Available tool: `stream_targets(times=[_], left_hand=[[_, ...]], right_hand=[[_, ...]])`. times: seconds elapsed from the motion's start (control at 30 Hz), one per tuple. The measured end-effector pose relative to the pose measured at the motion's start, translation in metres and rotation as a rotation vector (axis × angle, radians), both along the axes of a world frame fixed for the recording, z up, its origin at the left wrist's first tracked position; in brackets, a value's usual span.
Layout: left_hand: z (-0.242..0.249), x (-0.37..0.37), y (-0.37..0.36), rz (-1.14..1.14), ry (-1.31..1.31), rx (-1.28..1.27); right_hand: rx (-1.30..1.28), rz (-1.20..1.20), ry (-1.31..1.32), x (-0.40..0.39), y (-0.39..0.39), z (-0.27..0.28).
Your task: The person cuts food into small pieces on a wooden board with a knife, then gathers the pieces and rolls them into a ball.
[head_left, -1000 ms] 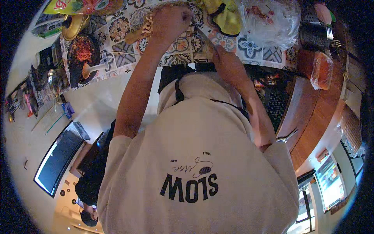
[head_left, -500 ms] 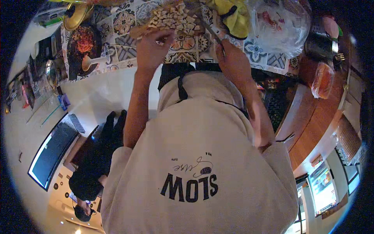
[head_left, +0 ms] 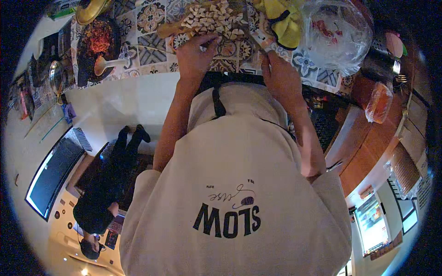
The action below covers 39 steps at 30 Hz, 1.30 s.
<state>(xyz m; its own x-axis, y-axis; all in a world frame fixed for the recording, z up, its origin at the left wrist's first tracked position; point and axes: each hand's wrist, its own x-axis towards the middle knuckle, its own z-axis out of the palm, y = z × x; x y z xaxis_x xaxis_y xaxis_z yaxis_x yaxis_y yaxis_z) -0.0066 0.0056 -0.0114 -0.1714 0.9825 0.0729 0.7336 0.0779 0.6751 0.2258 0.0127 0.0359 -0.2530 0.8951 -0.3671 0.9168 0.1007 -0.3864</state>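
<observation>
In the head view, a worktop [head_left: 152, 20] with a patterned covering is carrying one wooden board [head_left: 169, 30]; well behind the board, to its left, one other person [head_left: 94, 202] is showing in a lit room. Left of the board, one dark dish [head_left: 113, 46] is holding red food and one pale utensil [head_left: 108, 65]; to its right, one yellow cloth [head_left: 287, 27] and one plastic bag [head_left: 338, 41] are lying. Chopped pieces [head_left: 214, 20], too many to count, are covering the board. At its near right, the right hand's [head_left: 283, 76] grip is closing around one knife [head_left: 254, 40], whose long axis is slanting forward and left, tip toward the board. The left hand [head_left: 195, 57] is hovering at the board's near edge; whether its grip is holding anything, I cannot tell.
</observation>
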Motion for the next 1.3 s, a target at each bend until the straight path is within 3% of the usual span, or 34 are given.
stream_targets(times=[0.13,0.3,0.73,1.3], left_hand=[[0.002,0.003,-0.001,0.077,-0.103,-0.056],[-0.003,0.001,-0.002,0.054,-0.003,0.005],[-0.002,0.008,-0.002,0.199,-0.125,-0.094],[-0.012,0.001,-0.002,0.126,-0.133,-0.052]], right_hand=[[-0.050,0.070,0.029,-0.002,-0.010,0.002],[-0.095,0.099,-0.010,-0.007,-0.015,-0.006],[0.010,0.147,0.007,-0.018,-0.016,-0.012],[-0.034,0.209,-0.041,-0.019,-0.016,-0.022]])
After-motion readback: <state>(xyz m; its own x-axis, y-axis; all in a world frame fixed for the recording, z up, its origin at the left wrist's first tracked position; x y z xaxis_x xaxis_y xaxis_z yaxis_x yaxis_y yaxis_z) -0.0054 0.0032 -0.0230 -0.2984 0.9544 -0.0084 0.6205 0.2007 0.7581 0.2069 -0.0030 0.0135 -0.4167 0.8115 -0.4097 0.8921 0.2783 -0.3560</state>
